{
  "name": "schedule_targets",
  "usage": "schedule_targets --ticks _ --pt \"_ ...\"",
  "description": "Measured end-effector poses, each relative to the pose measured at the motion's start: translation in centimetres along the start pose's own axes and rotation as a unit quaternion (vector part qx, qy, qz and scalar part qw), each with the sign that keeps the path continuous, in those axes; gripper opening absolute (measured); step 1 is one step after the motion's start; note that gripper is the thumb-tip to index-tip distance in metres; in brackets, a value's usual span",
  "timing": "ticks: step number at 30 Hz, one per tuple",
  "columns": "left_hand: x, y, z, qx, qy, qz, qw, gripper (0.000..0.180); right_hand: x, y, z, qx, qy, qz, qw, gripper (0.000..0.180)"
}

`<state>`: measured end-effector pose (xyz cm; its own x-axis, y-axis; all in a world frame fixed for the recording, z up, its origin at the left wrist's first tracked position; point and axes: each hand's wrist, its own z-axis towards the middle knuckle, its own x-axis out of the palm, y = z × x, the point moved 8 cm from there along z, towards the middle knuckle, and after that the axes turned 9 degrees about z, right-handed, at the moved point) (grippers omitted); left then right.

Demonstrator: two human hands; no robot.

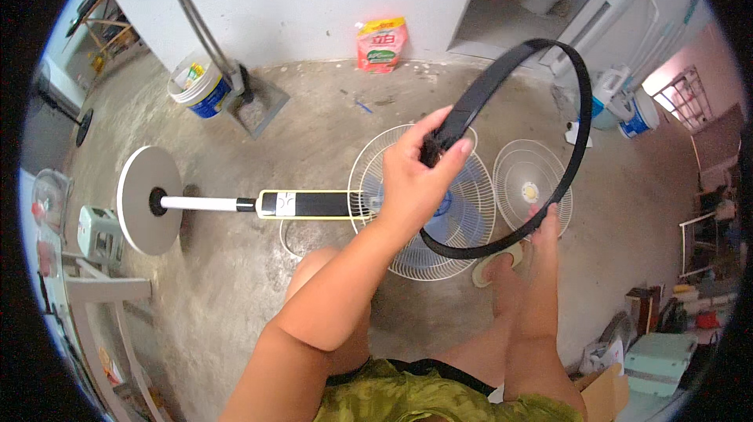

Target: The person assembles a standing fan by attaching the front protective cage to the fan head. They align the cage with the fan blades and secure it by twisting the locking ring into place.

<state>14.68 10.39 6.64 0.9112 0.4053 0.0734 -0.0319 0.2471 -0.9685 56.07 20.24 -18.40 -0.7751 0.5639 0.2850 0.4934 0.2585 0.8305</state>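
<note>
A large black ring-shaped band (582, 85) is held up in front of me, with a wider flat section at its upper left. My left hand (420, 171) pinches that wide section between thumb and fingers. Lower down on the right, my right hand (545, 220) grips the ring's edge; some of its fingers are hidden behind the band. Beneath the ring, a pedestal fan lies on the floor, its blue blades (451, 227) facing up inside a white wire rear grille (375, 157). A separate round wire front grille (518, 163) lies to the right, partly covered by the band and my right hand.
Leftward stretch the fan's black control panel (314, 204), white pole (205, 203) and round base (141, 210). A red-and-yellow bag (382, 45) leans against the far wall. A bucket (200, 92) and dustpan (259, 108) stand far left. A stool (100, 234) is at the left.
</note>
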Motion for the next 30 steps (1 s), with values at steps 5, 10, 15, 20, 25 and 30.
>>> schedule_targets --ticks 5,10,15,20,25,30 --pt "2.6 -2.1 -1.6 0.132 0.169 0.011 0.977 0.045 0.1 2.2 -1.2 -0.072 0.016 0.11 0.991 0.042" --pt "3.8 -2.1 -2.3 0.123 0.265 -0.043 0.955 0.042 0.0 6.5 -2.7 -0.159 0.069 0.204 0.964 0.045" --pt "3.8 -0.9 -1.8 0.083 0.252 -0.074 0.961 0.045 -0.5 7.4 -3.3 -0.142 0.054 0.211 0.966 0.038" --pt "3.7 -0.3 -1.3 0.027 0.163 -0.052 0.985 0.046 -2.6 6.7 -0.4 -0.123 -0.023 0.098 0.987 0.026" --pt "3.3 1.4 -0.6 -0.038 0.047 -0.062 0.996 0.039 -2.1 6.4 -0.1 -0.185 -0.013 -0.264 0.946 0.02" --pt "3.6 3.3 0.0 -0.085 0.004 -0.064 0.994 0.031 -7.4 1.0 8.1 -0.164 0.073 -0.518 0.836 0.026"
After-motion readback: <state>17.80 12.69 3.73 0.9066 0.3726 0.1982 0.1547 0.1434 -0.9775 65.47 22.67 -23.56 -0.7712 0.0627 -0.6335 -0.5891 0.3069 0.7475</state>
